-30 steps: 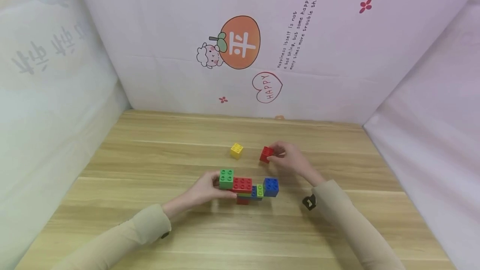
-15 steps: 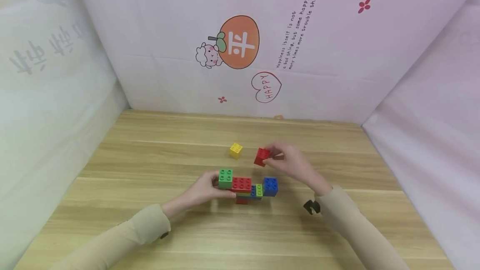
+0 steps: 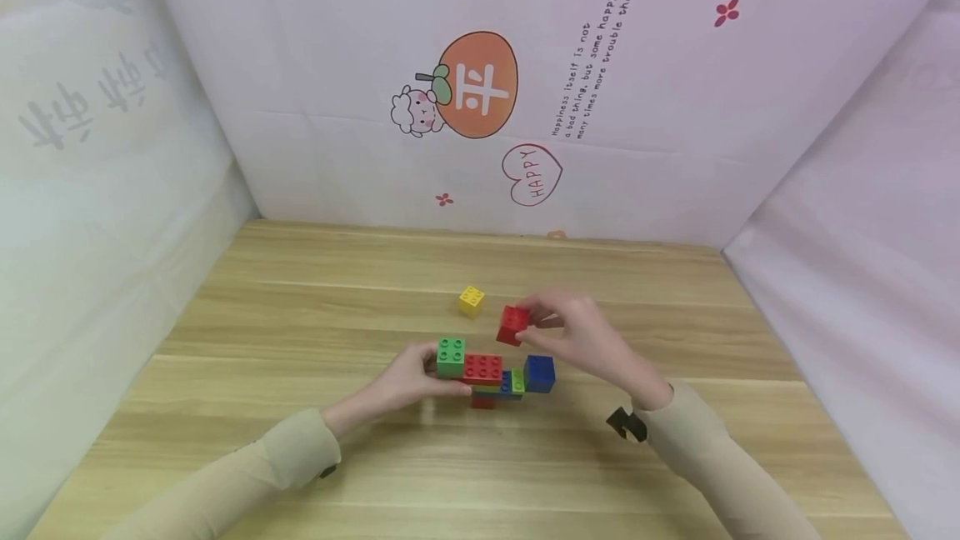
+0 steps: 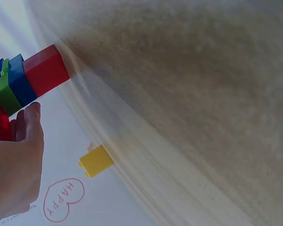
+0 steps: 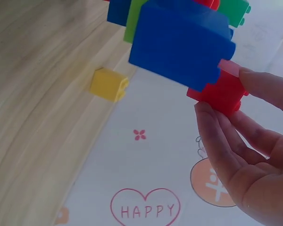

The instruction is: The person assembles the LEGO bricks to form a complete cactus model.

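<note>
My left hand [image 3: 411, 376] grips the left end of a toy brick assembly, its thumb along the front. On top of that build, from left to right, sit a green brick [image 3: 452, 358], a longer red brick [image 3: 482, 368], a narrow light green piece [image 3: 518, 381] and a blue brick [image 3: 539, 374]. A red brick forms its foot [image 4: 46, 70] in the left wrist view. Behind the assembly, my right hand [image 3: 581, 336] pinches a separate red brick [image 3: 513, 326] between thumb and fingers. In the right wrist view the blue brick [image 5: 179, 44] partly covers this red brick [image 5: 224, 92].
A yellow brick [image 3: 472, 302] lies on the wooden table [image 3: 337, 290] behind the build, left of the red brick. Printed white cloth walls [image 3: 360, 165] rise at the back and both sides.
My right hand has lifted the loose red brick and carried it left and nearer to the assembly. The left hand and the build have stayed in place.
</note>
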The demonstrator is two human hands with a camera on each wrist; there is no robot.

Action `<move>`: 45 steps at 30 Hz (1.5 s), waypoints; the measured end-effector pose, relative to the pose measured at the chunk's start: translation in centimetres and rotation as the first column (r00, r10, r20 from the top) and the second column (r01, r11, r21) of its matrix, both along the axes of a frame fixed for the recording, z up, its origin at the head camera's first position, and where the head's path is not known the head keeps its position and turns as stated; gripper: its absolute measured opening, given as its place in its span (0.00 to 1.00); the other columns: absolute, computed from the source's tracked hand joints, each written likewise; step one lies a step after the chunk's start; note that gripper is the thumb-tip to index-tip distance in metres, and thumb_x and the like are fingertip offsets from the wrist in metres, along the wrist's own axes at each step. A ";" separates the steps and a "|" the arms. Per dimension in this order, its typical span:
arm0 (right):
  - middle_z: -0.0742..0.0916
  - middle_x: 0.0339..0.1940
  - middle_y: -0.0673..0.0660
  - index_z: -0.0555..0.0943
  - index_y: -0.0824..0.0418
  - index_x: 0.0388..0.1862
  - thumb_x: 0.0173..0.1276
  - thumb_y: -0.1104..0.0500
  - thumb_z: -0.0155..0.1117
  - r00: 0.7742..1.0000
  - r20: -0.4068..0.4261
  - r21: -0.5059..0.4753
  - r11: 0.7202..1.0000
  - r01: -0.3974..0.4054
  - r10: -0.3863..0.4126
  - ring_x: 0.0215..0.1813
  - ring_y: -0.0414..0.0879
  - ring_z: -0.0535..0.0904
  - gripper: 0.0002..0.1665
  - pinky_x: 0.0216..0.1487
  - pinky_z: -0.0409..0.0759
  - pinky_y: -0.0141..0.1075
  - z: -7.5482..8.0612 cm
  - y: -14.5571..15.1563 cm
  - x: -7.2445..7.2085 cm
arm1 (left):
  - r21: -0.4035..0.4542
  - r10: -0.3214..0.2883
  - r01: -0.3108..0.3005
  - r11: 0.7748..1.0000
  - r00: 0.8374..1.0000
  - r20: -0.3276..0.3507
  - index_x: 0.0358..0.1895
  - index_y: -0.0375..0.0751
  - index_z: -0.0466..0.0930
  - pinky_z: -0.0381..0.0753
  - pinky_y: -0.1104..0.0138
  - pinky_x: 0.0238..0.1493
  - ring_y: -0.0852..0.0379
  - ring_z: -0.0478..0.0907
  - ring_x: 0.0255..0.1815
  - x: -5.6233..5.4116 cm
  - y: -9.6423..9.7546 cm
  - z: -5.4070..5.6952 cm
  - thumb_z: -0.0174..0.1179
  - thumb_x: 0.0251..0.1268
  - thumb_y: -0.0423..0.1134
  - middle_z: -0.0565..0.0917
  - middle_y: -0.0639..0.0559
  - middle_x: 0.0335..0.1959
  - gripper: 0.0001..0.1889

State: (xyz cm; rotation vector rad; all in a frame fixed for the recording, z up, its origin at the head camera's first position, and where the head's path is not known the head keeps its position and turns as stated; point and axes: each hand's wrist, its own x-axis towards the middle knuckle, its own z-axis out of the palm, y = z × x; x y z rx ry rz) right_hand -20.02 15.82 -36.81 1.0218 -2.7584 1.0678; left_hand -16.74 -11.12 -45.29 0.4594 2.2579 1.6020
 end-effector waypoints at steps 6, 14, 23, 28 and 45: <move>0.90 0.43 0.54 0.83 0.62 0.50 0.61 0.62 0.73 0.999 -0.026 -0.014 0.999 -0.043 0.043 0.43 0.44 0.88 0.18 0.46 0.88 0.35 0.6 -0.5 0.8 | -0.010 0.005 -0.005 1.000 1.000 0.000 0.56 0.42 0.80 0.78 0.54 0.65 0.52 0.83 0.57 0.0 0.0 0.0 0.74 0.54 0.44 0.87 0.47 0.54 0.26; 0.89 0.44 0.53 0.83 0.61 0.49 0.60 0.62 0.74 0.993 -0.040 -0.002 0.994 -0.110 0.110 0.43 0.43 0.88 0.18 0.46 0.88 0.32 1.0 -1.0 1.7 | -0.027 0.021 -0.022 0.999 1.000 -0.003 0.56 0.42 0.80 0.77 0.51 0.66 0.51 0.82 0.56 -0.1 0.0 0.0 0.75 0.53 0.44 0.87 0.47 0.53 0.26; 0.89 0.45 0.54 0.82 0.60 0.50 0.62 0.61 0.73 0.987 -0.020 0.056 0.986 -0.157 0.159 0.44 0.43 0.88 0.18 0.46 0.88 0.35 0.9 -1.6 2.3 | -0.028 0.010 -0.011 1.000 1.000 -0.022 0.55 0.43 0.80 0.78 0.53 0.64 0.54 0.82 0.55 -0.2 -0.1 -0.1 0.75 0.53 0.44 0.87 0.49 0.53 0.25; 0.89 0.46 0.55 0.82 0.61 0.51 0.62 0.61 0.73 0.986 -0.006 0.068 0.984 -0.167 0.167 0.45 0.44 0.88 0.18 0.46 0.88 0.34 0.8 -1.7 2.4 | -0.024 -0.001 0.000 1.000 0.999 -0.035 0.55 0.44 0.81 0.78 0.54 0.64 0.54 0.82 0.55 -0.2 0.0 -0.1 0.74 0.54 0.44 0.87 0.49 0.53 0.24; 0.89 0.46 0.55 0.82 0.61 0.50 0.62 0.62 0.72 0.979 -0.027 0.065 0.978 -0.198 0.200 0.44 0.44 0.88 0.17 0.45 0.87 0.30 0.5 -2.0 2.6 | -0.018 0.001 -0.001 1.000 0.999 -0.034 0.55 0.43 0.81 0.77 0.53 0.66 0.52 0.82 0.57 0.0 0.0 -0.1 0.74 0.54 0.43 0.87 0.48 0.53 0.24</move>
